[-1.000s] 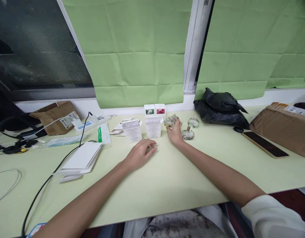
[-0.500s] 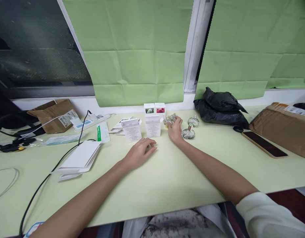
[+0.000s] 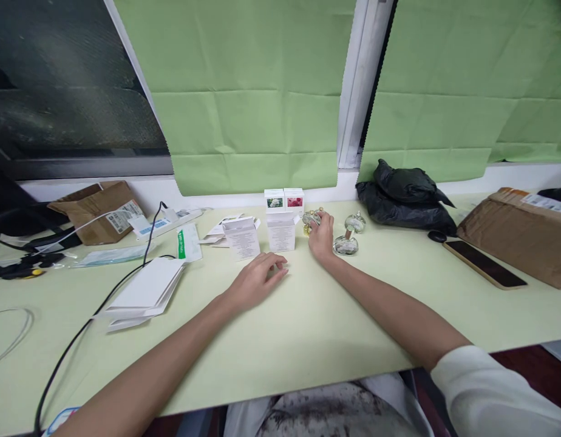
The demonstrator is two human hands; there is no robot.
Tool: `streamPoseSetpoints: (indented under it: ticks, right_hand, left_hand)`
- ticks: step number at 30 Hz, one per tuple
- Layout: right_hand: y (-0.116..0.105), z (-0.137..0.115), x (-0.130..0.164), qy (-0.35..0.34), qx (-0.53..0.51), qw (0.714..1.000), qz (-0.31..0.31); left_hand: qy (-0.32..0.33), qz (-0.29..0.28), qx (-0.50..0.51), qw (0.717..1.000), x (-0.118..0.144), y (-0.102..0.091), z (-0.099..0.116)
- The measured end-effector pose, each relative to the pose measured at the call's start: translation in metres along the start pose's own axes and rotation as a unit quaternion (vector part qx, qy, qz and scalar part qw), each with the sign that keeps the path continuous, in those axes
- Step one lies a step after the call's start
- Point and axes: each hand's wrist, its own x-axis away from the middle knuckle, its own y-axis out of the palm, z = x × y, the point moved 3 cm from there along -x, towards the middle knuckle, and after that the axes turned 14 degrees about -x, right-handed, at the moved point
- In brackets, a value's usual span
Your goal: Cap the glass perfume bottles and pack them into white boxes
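Observation:
My left hand (image 3: 258,279) rests on the table with loosely curved fingers and thumb apart, holding nothing. Just beyond it stand two white cartons, the left carton (image 3: 242,240) and the right carton (image 3: 281,233), with flaps raised at the top. My right hand (image 3: 322,238) has its fingers closed around a small glass perfume bottle (image 3: 312,217) with gold-coloured parts; the fingers partly hide the bottle. To the right of this hand are two more glass bottles, a near one (image 3: 345,246) and a far one (image 3: 355,223). Behind the cartons are two small closed boxes with flower pictures (image 3: 284,199).
Flattened white cartons (image 3: 146,286) lie at the left beside a black cable (image 3: 87,328). An opened brown box (image 3: 102,209) stands farther back. Black plastic bags (image 3: 405,200), a phone (image 3: 484,264) and a brown parcel (image 3: 517,233) are on the right.
My right hand has shifted slightly at the glass bottle, its fingers drawing in around it. The left hand stays in place.

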Motion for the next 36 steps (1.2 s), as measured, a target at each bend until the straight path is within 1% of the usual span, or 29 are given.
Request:
streamPoseSetpoints:
  ticks: [3,5,6,8,10,12,15,18,23,28,31,36]
  right_hand:
    - [-0.013,-0.02,0.006,-0.04,-0.016,0.999,0.005]
    - [-0.028,-0.033,0.012,-0.107,-0.043,0.993,0.0]
    - [-0.037,-0.037,0.016,-0.125,-0.049,0.991,-0.008]
    - [-0.051,-0.043,0.026,-0.139,-0.052,0.988,-0.047]
    - [-0.06,-0.047,0.04,-0.142,-0.06,0.981,-0.116]
    - [-0.063,-0.05,0.056,-0.136,-0.073,0.971,-0.185]
    - [-0.057,-0.053,0.074,-0.119,-0.095,0.949,-0.274]
    - [-0.048,-0.052,0.081,-0.091,-0.114,0.934,-0.325]
    - [-0.039,-0.04,0.085,-0.011,-0.146,0.919,-0.365]
    - [-0.036,-0.029,0.09,0.06,-0.163,0.905,-0.388]
    - [-0.036,-0.029,0.092,0.074,-0.177,0.899,-0.394]
    - [-0.042,-0.034,0.088,0.069,-0.189,0.887,-0.416]
  left_hand:
    - [-0.008,0.007,0.013,1.0,0.0,-0.001,0.001]
    - [-0.019,0.013,0.028,0.999,0.001,-0.002,0.001]
    - [-0.026,0.015,0.038,0.999,0.0,-0.002,0.002]
    - [-0.045,0.016,0.065,0.997,0.0,-0.003,0.003]
    - [-0.062,0.018,0.095,0.993,0.0,-0.004,0.004]
    - [-0.069,0.021,0.118,0.99,0.0,-0.006,0.006]
    - [-0.068,0.022,0.124,0.99,0.0,-0.007,0.005]
    - [-0.07,0.021,0.108,0.991,0.001,-0.006,0.0]
    - [-0.062,0.028,0.085,0.994,0.0,-0.006,-0.008]
    - [-0.069,0.013,0.081,0.994,0.0,-0.005,-0.006]
    - [-0.08,0.012,0.077,0.994,0.0,-0.005,-0.005]
    - [-0.084,-0.008,0.074,0.994,0.0,-0.002,-0.006]
